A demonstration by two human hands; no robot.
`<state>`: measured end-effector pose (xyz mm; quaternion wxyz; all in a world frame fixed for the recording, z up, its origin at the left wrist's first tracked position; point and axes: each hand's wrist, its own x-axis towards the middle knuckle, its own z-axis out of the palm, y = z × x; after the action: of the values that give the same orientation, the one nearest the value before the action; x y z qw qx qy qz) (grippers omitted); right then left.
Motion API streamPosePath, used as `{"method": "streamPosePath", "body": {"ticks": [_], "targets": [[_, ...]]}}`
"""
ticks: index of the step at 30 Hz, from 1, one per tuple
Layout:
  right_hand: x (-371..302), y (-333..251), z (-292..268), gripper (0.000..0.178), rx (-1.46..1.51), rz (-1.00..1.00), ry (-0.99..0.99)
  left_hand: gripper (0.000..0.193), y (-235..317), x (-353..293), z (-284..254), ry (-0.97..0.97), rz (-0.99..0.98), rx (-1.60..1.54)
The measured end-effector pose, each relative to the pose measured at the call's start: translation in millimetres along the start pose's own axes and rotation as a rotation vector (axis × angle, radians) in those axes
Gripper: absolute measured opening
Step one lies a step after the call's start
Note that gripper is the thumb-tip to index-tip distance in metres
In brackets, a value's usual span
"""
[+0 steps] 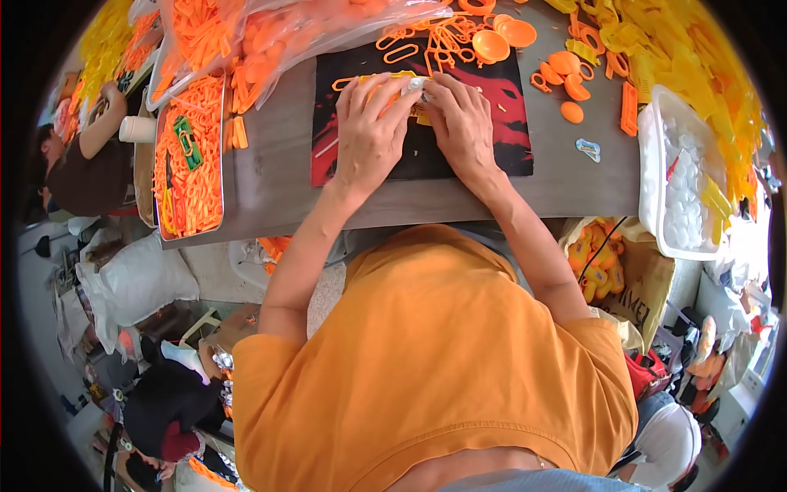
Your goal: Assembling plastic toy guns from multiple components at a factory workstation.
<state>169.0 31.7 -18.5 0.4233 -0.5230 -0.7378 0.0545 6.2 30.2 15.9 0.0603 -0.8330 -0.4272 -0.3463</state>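
Note:
My left hand (373, 127) and my right hand (461, 123) meet over a dark red-and-black mat (508, 152). Their fingers are bent, and the fingertips close in on a small shiny whitish piece (416, 84) from both sides. A long thin orange plastic piece (348, 84) with a looped end runs beneath my left fingertips; the hand hides part of it. Below the whitish piece, a bit of yellow plastic (423, 118) shows between my hands. Orange loop-shaped plastic parts (443, 41) and round orange scoops (490, 46) lie beyond the fingers.
At left stands a tray (223, 209) of small orange parts with a green piece on top, below clear bags (303, 33). A white basket (650, 193) of clear domed pieces sits at right, beside piled yellow plastic (680, 49). Other people work at the left.

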Motion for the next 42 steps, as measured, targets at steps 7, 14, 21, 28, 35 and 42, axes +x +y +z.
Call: {"method": "streamPosePath", "body": {"ticks": [7,14,21,28,35,42], "targets": [[1.8,1.6,3.8,0.038,0.021,-0.031,-0.014,0.033,-17.4,1.8,12.9,-0.05,0.035,-0.071],[1.5,0.7,-16.0,0.048,0.262,0.029,-0.146,0.047,-14.6,-25.7,1.2,-0.158,-0.034,0.002],[-3.8,10.2,-62.8,0.022,0.18,0.141,-0.157,0.047,-63.9,-48.4,-35.4,-0.106,-0.234,0.231],[19.3,22.4,-44.4,0.014,0.145,-0.075,-0.125,0.045,-164.5,-59.7,-31.9,-0.051,-0.287,0.327],[56.0,103.7,-109.5,0.017,-0.086,0.286,0.029,0.028,-33.3,-35.8,-23.6,-0.196,-0.15,-0.056],[138.3,223.3,-90.5,0.022,-0.433,0.181,0.069,0.034,5.7,-49.7,-6.7,-0.269,-0.219,-0.091]]}}
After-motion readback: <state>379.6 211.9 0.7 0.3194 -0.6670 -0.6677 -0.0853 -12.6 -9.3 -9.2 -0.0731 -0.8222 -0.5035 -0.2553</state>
